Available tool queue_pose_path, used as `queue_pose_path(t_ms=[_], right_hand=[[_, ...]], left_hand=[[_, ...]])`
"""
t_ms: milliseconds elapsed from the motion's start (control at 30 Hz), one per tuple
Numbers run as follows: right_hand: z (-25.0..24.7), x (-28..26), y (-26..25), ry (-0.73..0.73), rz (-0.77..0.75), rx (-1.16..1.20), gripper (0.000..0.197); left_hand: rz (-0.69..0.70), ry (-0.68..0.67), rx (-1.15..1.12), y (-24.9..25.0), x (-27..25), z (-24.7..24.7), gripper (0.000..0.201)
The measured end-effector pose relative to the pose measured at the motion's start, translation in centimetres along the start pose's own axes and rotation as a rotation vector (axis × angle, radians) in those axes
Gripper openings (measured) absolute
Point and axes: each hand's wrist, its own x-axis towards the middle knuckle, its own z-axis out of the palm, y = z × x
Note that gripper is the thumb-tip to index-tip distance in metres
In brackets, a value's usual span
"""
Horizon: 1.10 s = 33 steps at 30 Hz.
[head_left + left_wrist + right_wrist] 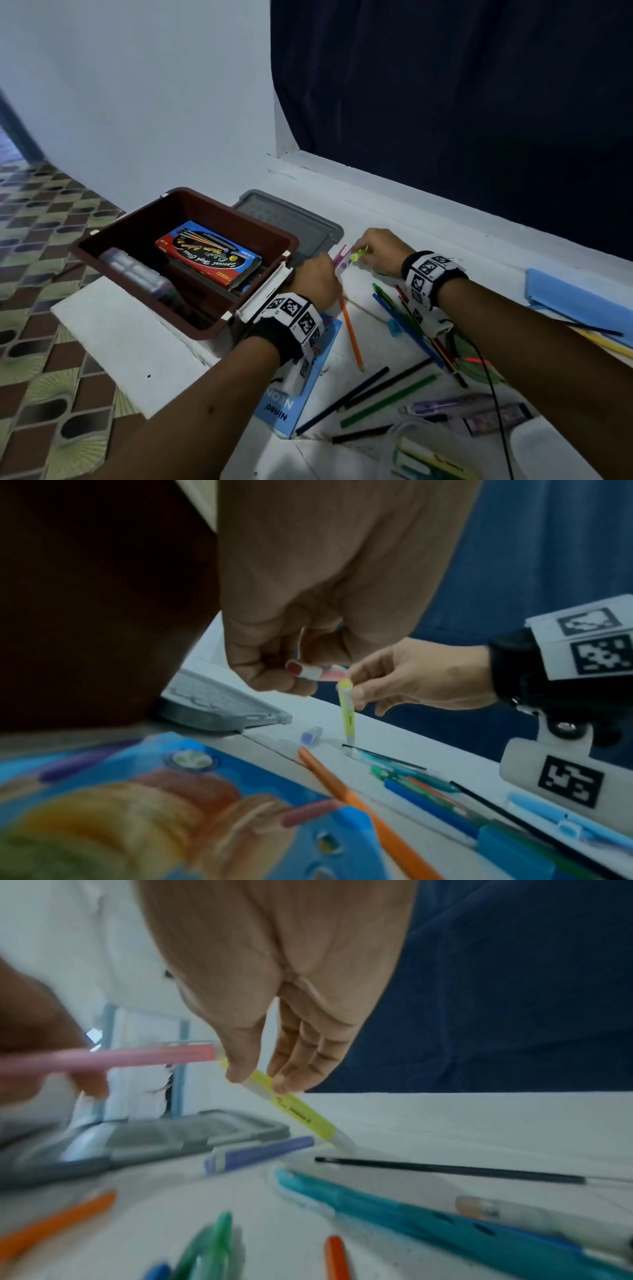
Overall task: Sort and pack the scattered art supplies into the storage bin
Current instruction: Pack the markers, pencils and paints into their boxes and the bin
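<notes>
My right hand pinches a yellow plastic highlighter, its tip touching the white tabletop; my left hand grips a pink highlighter.

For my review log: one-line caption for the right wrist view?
Right hand pinches a yellow highlighter, tip on the table.
</notes>
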Motion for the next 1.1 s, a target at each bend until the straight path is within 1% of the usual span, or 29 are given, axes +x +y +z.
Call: queue_pose_path(t_ms=[67,133,200,267,300,367,433,500,600,667,733,800,833,900,967,1033,1100], right_hand=[[-1.5,-1.1,0.5,0.183,0.022,0.181,0.019],[-3.0,-2.5,1.0,0.307,0.086,0.334,0.014],[-4.2,-4.2,1.5,0.355,0.116,0.388,0.01],[-5.1,-6.2,1.7,0.384,0.124,0.404,0.009],[-5.5,-7.3,1.7,0.403,0.134,0.415,0.009],[-6.1,-9.6,1.7,0.448,0.172,0.447,0.009],[-6.7,-12.2,1.8,0.5,0.211,0.475,0.009],[-7.3,-15.1,1.9,0.572,0.259,0.512,0.009],[-8.0,-19.6,1.6,0.679,0.324,0.554,0.008],[-8.1,-22.4,1.2,0.75,0.349,0.576,0.007],[-8.0,-24.7,0.5,0.798,0.367,0.587,0.006],[-7.6,-26.7,-0.1,0.838,0.395,0.595,0.007],[-7.4,-27.7,-0.4,0.869,0.415,0.593,0.007],[-7.0,-29.5,-1.0,0.966,0.467,0.592,0.006],[-6.6,-31.4,-1.4,1.079,0.53,0.598,0.006],[-6.0,-33.1,-1.9,1.146,0.582,0.612,0.006],[-5.2,-34.6,-2.9,1.156,0.622,0.64,0.01]], left_hand=[[-0.028,-0.024,-0.081,0.3,0.2,-0.1,0.02],[-0.037,-0.038,-0.174,0.8,0.2,-0.2,0.019],[-0.022,-0.053,-0.257,1.7,0.2,-0.1,0.024],[0.004,-0.075,-0.309,2.8,0.0,0.1,0.035],[0.032,-0.083,-0.317,3.4,-0.1,0.1,0.039],[0.12,-0.117,-0.338,4.6,-0.4,0.3,0.041],[0.223,-0.168,-0.387,5.8,-0.8,0.4,0.036],[0.288,-0.226,-0.495,7.2,-1.2,0.6,0.025],[0.272,-0.363,-0.753,9.3,-2.5,0.3,0.018],[0.279,-0.474,-0.838,10.6,-3.9,0.1,0.01],[0.334,-0.554,-0.808,11.6,-5.2,0.1,0.01],[0.41,-0.6,-0.704,12.5,-6.2,0.5,0.022],[0.458,-0.612,-0.648,12.8,-6.6,0.7,0.025],[0.574,-0.606,-0.55,13.3,-7.6,1.0,0.024],[0.661,-0.592,-0.533,13.6,-8.5,1.4,0.026],[0.648,-0.601,-0.545,13.5,-9.0,1.8,0.022],[0.572,-0.659,-0.557,13.5,-9.7,2.1,0.017]])
